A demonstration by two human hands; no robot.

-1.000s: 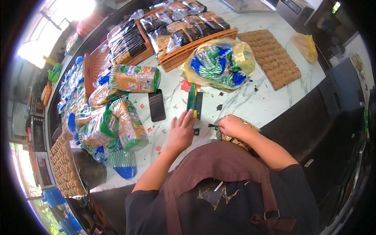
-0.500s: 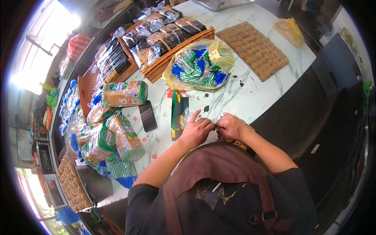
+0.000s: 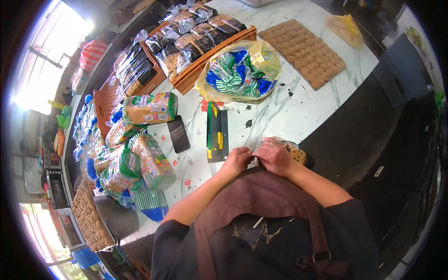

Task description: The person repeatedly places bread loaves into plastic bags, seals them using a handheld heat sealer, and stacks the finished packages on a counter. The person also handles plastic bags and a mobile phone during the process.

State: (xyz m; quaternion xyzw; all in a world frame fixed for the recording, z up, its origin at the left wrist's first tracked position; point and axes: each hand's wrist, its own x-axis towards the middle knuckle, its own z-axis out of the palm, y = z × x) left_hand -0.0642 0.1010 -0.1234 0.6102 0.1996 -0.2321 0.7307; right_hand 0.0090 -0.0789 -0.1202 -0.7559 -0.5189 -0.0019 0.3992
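Observation:
Close to my apron, my left hand (image 3: 238, 159) is closed, its fingertips pinched together against those of my right hand (image 3: 275, 157). A small dark bit shows between the fingertips, too small to name. My right hand lies closed over the near end of a clear, black-printed bread bag (image 3: 294, 152), which rests by the table's front edge. The hand hides the bag's neck. Just beyond my left hand stands a long green, black and yellow device (image 3: 217, 135), which looks like a bag-neck tape sealer. Neither hand touches it.
A yellow plastic bag (image 3: 203, 87) of blue and green wrappers sits ahead. Orange crates (image 3: 212, 55) hold packed loaves (image 3: 189, 45). Bagged loaves (image 3: 151, 161) pile at left beside a phone (image 3: 178, 134). A tray of brown rolls (image 3: 303, 52) lies far right on the marble-patterned table (image 3: 266, 119).
My left hand has drawn in toward my body and its raised finger has folded down. Clear plastic beside the device is gone from there. More of the bread bag shows right of my right hand.

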